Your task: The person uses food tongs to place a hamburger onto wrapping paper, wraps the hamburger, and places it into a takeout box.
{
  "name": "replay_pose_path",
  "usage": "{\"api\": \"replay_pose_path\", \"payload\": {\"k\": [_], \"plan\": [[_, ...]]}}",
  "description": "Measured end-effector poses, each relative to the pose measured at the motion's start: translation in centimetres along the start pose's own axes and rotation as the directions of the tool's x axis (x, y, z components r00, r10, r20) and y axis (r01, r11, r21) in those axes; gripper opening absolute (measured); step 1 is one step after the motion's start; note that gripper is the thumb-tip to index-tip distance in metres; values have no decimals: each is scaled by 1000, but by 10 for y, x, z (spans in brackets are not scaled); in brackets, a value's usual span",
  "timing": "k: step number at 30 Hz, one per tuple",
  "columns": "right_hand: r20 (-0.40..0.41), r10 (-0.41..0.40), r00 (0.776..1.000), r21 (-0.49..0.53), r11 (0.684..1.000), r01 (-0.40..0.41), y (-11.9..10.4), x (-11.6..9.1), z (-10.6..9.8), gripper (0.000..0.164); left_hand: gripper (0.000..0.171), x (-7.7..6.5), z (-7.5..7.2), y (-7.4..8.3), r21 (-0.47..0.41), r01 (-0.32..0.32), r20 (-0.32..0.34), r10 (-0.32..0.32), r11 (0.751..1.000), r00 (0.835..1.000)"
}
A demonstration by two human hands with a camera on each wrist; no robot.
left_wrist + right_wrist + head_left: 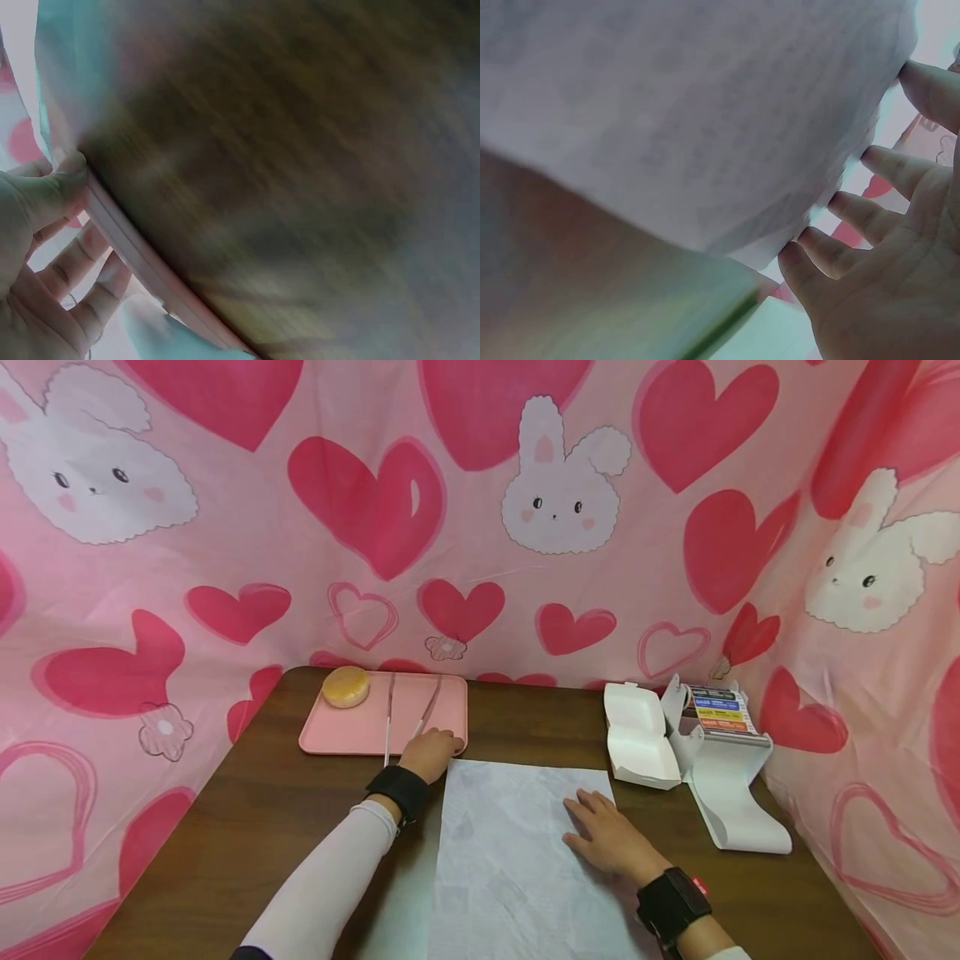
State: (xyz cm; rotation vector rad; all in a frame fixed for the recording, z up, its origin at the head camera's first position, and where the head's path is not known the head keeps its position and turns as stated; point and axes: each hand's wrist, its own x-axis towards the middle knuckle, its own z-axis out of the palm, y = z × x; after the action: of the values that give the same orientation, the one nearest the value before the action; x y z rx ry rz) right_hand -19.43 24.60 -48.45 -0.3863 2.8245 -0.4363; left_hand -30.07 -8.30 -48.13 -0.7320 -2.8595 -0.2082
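A pale sheet of paper with faint markings lies on the brown table. My right hand rests on its right part with fingers spread, and the right wrist view shows the fingertips on the paper. My left hand touches the front right corner of a pink tray. In the left wrist view its thumb and fingers lie along the tray's rim. On the tray are a round bun and metal tongs, whose right arm reaches toward the left hand.
An open white takeaway box stands at the back right. Beside it is a label dispenser with several coloured rolls and a white strip hanging onto the table. A pink heart-patterned curtain surrounds the table's back and sides.
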Motion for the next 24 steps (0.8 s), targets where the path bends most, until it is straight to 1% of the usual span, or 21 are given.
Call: {"api": "replay_pose_path", "payload": {"k": [2,5,11,13,19,21,24], "plan": [[8,11,1000,0,1000,-11,-1,-1,0,64,28,1,0,2,-6,-8,-2,8,1000,1000],[14,19,1000,-1,1000,-19,-1,-1,-1,64,30,1,-2,5,-24,-13,14,13,1000,1000],[4,9,1000,-9,1000,-9,0,-1,0,64,34,3,-6,9,-35,-22,52,24,999,998],[3,7,1000,-8,1000,-7,0,-1,-1,64,34,4,-5,8,-27,-27,60,28,999,998],[-17,-18,1000,-30,999,18,0,1,-1,63,31,0,-8,1,-12,-43,80,44,999,996],[-25,-21,999,-36,999,20,0,1,-2,62,25,-2,-9,-2,-1,-48,75,48,999,996],[-33,-35,999,-43,998,34,-1,1,-4,62,18,-7,-12,-7,2,-44,42,43,999,998]]}}
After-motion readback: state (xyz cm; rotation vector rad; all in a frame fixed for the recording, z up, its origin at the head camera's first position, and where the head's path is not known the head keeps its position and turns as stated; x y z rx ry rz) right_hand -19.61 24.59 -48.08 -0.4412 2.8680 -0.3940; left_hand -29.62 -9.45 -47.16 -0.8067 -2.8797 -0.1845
